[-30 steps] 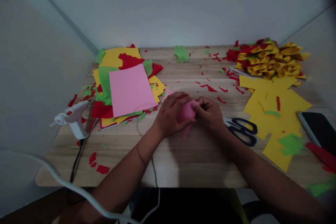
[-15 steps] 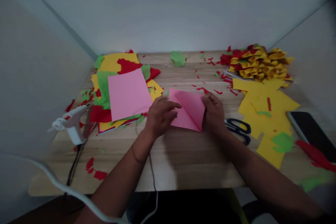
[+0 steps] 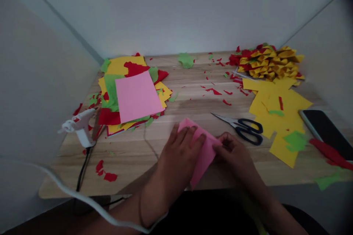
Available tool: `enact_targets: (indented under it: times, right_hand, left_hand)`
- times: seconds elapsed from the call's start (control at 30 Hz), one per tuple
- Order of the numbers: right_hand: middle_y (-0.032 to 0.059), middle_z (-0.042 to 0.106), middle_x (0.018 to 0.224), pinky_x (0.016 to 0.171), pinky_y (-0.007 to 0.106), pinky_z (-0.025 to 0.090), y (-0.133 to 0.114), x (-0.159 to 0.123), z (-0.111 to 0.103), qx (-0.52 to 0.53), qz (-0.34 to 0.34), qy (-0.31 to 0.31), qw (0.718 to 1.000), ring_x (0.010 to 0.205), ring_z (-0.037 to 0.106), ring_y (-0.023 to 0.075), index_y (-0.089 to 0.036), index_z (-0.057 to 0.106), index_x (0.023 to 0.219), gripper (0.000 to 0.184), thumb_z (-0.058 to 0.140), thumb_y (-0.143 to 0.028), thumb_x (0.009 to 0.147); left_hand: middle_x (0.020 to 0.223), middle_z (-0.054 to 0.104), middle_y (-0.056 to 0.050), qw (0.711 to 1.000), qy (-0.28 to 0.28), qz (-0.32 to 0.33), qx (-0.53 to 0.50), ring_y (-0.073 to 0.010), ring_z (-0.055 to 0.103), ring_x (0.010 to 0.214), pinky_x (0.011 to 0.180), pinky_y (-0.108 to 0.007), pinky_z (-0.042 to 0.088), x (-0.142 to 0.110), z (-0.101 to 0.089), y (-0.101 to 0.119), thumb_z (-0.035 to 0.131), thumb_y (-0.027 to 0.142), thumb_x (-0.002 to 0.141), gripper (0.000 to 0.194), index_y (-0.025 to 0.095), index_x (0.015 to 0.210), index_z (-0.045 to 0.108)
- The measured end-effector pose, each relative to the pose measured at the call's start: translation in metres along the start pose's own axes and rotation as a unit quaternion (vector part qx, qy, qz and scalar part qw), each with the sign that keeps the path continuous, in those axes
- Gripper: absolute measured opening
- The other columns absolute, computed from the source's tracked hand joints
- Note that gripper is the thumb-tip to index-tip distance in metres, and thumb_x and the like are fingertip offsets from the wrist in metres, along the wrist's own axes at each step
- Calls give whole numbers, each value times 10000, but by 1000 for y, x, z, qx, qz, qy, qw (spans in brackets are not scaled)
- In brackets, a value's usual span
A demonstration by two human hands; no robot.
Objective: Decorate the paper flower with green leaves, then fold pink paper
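Observation:
A pink sheet of paper point(image 3: 205, 159), creased and turned cornerwise, lies near the table's front edge. My left hand point(image 3: 182, 150) rests flat across its left part, fingers stretched over the paper and covering some of it. At the sheet's right corner, my right hand point(image 3: 231, 150) pinches the paper between thumb and fingers. Just beyond my right hand are scissors point(image 3: 238, 125) with dark blue handles, their blades pointing left.
On the left, another pink sheet point(image 3: 139, 97) tops a pile of coloured paper. A white glue gun point(image 3: 81, 126) stands beside it, with a cord. Folded yellow pieces point(image 3: 273, 64), yellow paper point(image 3: 278, 112) and a phone point(image 3: 328, 132) occupy the right. Red scraps point(image 3: 213, 91) are scattered about.
The pink sheet has come nearer to me and turned cornerwise. My left hand has flattened onto it, and my right hand has moved down with its corner. The scissors are now fully uncovered.

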State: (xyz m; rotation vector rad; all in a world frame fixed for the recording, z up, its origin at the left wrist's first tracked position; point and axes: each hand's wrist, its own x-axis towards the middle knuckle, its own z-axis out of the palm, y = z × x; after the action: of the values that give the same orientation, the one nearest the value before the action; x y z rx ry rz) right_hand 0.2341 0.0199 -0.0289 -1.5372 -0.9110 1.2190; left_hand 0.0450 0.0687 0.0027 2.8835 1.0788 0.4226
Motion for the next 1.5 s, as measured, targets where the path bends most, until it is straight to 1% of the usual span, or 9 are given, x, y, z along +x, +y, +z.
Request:
enact_targets:
  times: [0.13, 0.23, 0.47, 0.7, 1.0, 1.1, 1.17, 1.33, 1.5]
  right_hand:
    - [8, 721, 761, 557, 332, 529, 21, -22, -13, -297, -71, -10, 952, 595, 680, 211, -244, 585, 1123, 267, 591, -296, 861]
    - [25, 777, 868, 614, 344, 552, 22, -25, -20, -414, -137, -43, 899, 668, 729, 220, -265, 660, 1063, 197, 527, -286, 920]
    - [97, 722, 937, 708, 413, 562, 15, -29, -9, -500, -234, 80, 830, 815, 701, 263, -225, 651, 1049, 178, 502, -279, 967]
    - [164, 573, 1425, 1053, 538, 461, 40, -54, 0, -517, -365, -60, 772, 1298, 536, 324, -181, 551, 1365, 413, 535, -226, 954]
    - [147, 696, 1160, 857, 466, 549, 27, -64, 16, -501, -330, -57, 798, 990, 637, 289, -209, 652, 1239, 341, 547, -161, 918]
    - [86, 699, 1049, 858, 383, 537, 13, -39, 8, -405, -322, -142, 844, 952, 620, 226, -198, 633, 1071, 273, 494, -53, 886]
    - [82, 677, 987, 836, 367, 522, 7, -12, -2, -385, -320, -119, 858, 949, 598, 225, -192, 589, 1001, 236, 482, -26, 872]
    - [84, 645, 955, 828, 392, 506, 1, 57, -1, -408, -312, -68, 855, 917, 584, 245, -190, 560, 1030, 248, 483, -37, 851]
    - [111, 667, 1018, 856, 405, 507, 3, 82, 18, -441, -318, -21, 839, 973, 574, 272, -178, 573, 1068, 286, 466, -29, 848]
  left_hand:
    - [1435, 588, -100, 998, -57, 30, 24, -285, 574, 1295, 1114, -524, 406, -22, 30, 7, 491, 240, 961, 392, 269, 1336, 603]
    - [1493, 525, -127, 996, -75, 34, 32, -307, 497, 1381, 1154, -570, 355, -33, 37, 4, 489, 235, 963, 421, 250, 1376, 572]
    - [1625, 330, -96, 994, -89, 25, -59, -282, 281, 1514, 1213, -496, 309, -51, 41, -14, 475, 343, 991, 521, 271, 1505, 429]
    - [1664, 189, -152, 990, -104, 15, -89, -334, 220, 1530, 1203, -590, 256, -45, 41, -31, 520, 541, 942, 653, 282, 1527, 390]
    - [1609, 352, -141, 991, -129, -12, -34, -272, 326, 1492, 1225, -484, 270, -34, 33, -9, 439, 261, 989, 520, 148, 1496, 426]
    - [1636, 293, -137, 990, -127, -30, -49, -297, 270, 1515, 1232, -513, 247, -28, 42, -9, 469, 376, 983, 579, 163, 1515, 391]
    - [1645, 274, -132, 988, -132, -10, -75, -306, 231, 1528, 1241, -545, 201, -18, 47, -20, 495, 405, 966, 584, 184, 1500, 411]
    - [1540, 462, -111, 981, -142, 39, -126, -273, 416, 1417, 1198, -472, 312, 26, 40, -55, 551, 348, 950, 427, 188, 1346, 564]
    - [1166, 707, -62, 977, -167, 64, -115, -221, 619, 1045, 933, -363, 496, 62, 24, -66, 475, 201, 981, 236, 178, 1027, 705]
